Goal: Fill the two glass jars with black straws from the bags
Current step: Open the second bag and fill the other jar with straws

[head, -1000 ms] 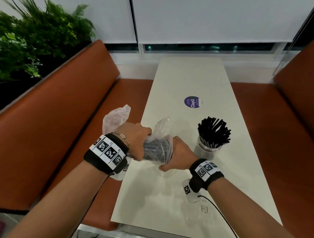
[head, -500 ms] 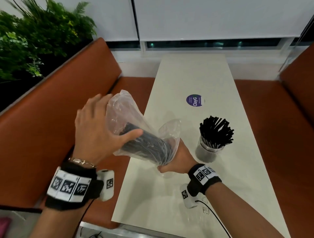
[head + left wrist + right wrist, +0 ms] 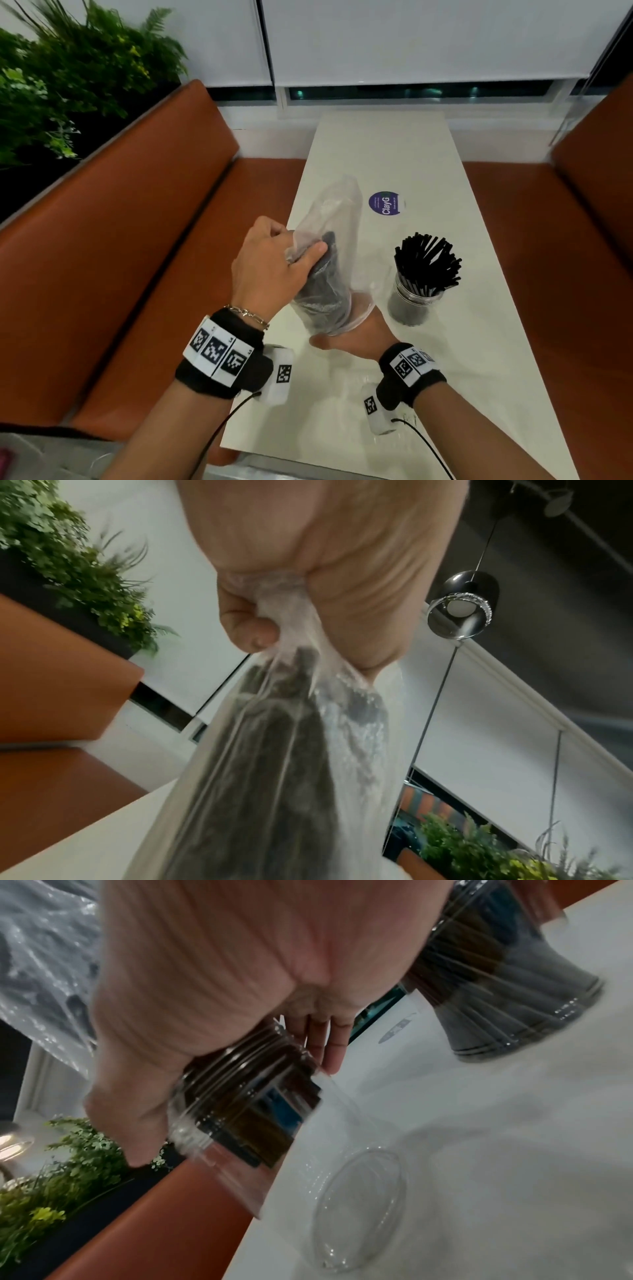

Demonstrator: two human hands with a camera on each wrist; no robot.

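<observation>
A clear plastic bag (image 3: 329,240) of black straws (image 3: 323,284) stands nearly upright over the table's left side, mouth down. My left hand (image 3: 274,267) grips its upper part; in the left wrist view that hand (image 3: 308,561) bunches the plastic above the bag (image 3: 274,750). My right hand (image 3: 352,337) sits under the bag's mouth. In the right wrist view this hand (image 3: 222,974) holds the neck of an empty glass jar (image 3: 246,1102), whose base is at the table. The bag hides this jar in the head view. A second jar (image 3: 412,303) (image 3: 514,988), full of straws, stands to the right.
The white table (image 3: 376,411) is narrow, with a round purple sticker (image 3: 385,204) beyond the bag. Orange benches run along the left (image 3: 120,240) and right (image 3: 582,240) sides. Green plants (image 3: 68,85) stand behind the left bench. The table's near edge lies just under my wrists.
My left hand moved up along the bag and swung it from lying slanted to nearly upright, mouth down. My right hand stayed at the jar.
</observation>
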